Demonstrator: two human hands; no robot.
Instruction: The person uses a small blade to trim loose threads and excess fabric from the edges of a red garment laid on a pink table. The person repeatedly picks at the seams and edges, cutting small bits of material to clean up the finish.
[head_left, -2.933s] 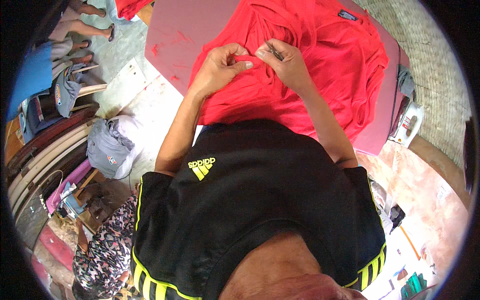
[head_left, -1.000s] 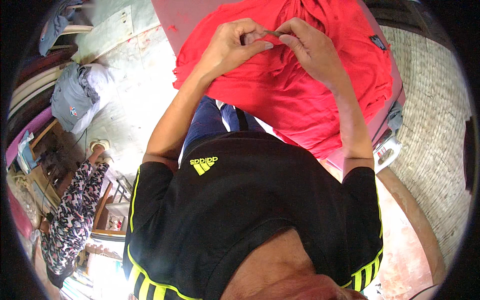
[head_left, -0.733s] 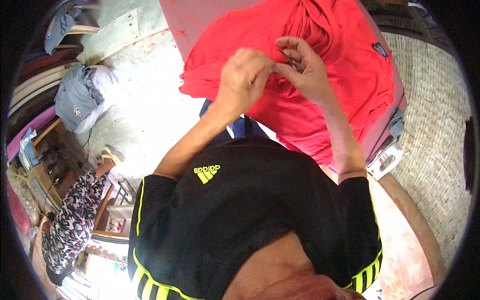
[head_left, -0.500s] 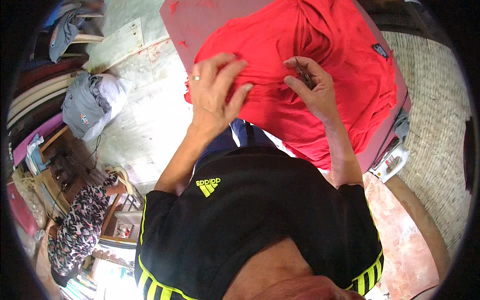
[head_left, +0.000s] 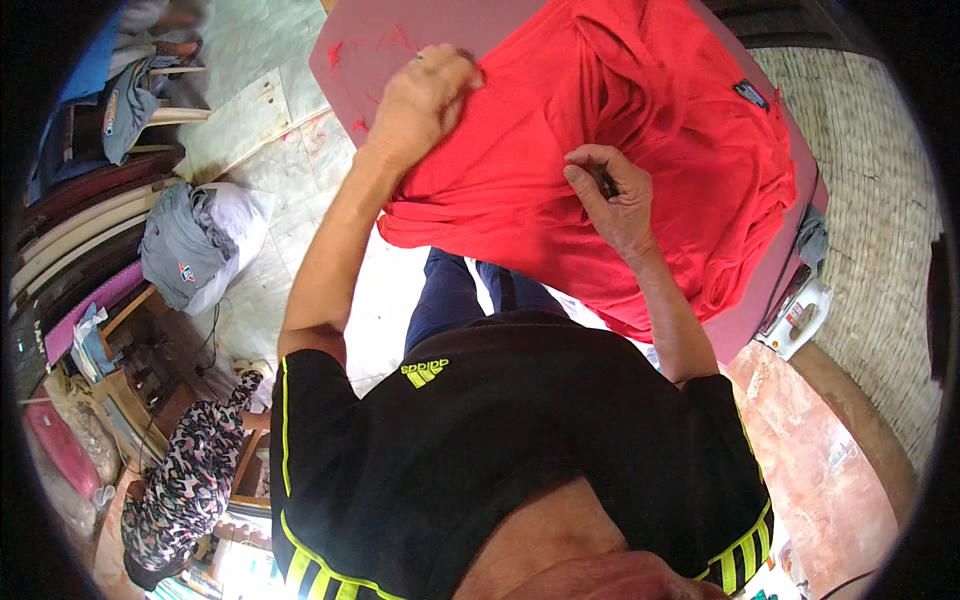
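Red cloth fills the upper middle of the head view: a red garment lies spread and rumpled over a pink tabletop, its lower edge hanging off the near side of the tabletop above the person's dark blue trousers. A small dark label sits on the garment toward its far right. The left hand reaches out to the garment's left edge, where its fingers are clenched on a bunch of the red cloth right beside the bare pink surface. The right hand rests on the middle of the garment, its fingers curled around a small dark object that is too small to make out. The two hands are well apart, with smooth red cloth between them. A black shirt with yellow stripes takes up the lower centre. To the left, on the pale tiled floor, a grey and white bundle of cloth lies near dark shelving, and a patterned garment lies lower down. At the right, a white object sits just beside the tabletop's corner, next to a woven mat.
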